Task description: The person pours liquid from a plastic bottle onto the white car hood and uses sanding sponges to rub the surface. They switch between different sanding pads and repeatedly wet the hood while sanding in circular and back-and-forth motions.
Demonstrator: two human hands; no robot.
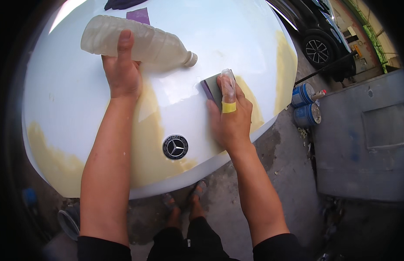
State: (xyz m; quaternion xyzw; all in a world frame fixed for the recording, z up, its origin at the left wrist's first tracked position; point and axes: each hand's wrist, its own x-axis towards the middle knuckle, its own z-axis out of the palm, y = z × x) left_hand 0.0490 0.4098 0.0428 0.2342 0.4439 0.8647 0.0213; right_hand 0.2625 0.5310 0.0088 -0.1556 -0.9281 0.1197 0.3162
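Note:
My left hand is wrapped round a cloudy plastic bottle, its thumb lying across the side. The bottle is tilted over a white car hood, its capped end pointing right and down. My right hand presses a grey sanding block flat to the hood, with purple sandpaper showing along the block's left edge. Clear film covers one finger of that hand, held by yellow tape at its base. Yellowish patches mark the hood, and its surface looks wet near the block.
A round black emblem sits near the hood's front edge. Beyond the bottle lie a purple sheet and a dark cloth. To the right stand two blue cans, a grey panel and a dark car.

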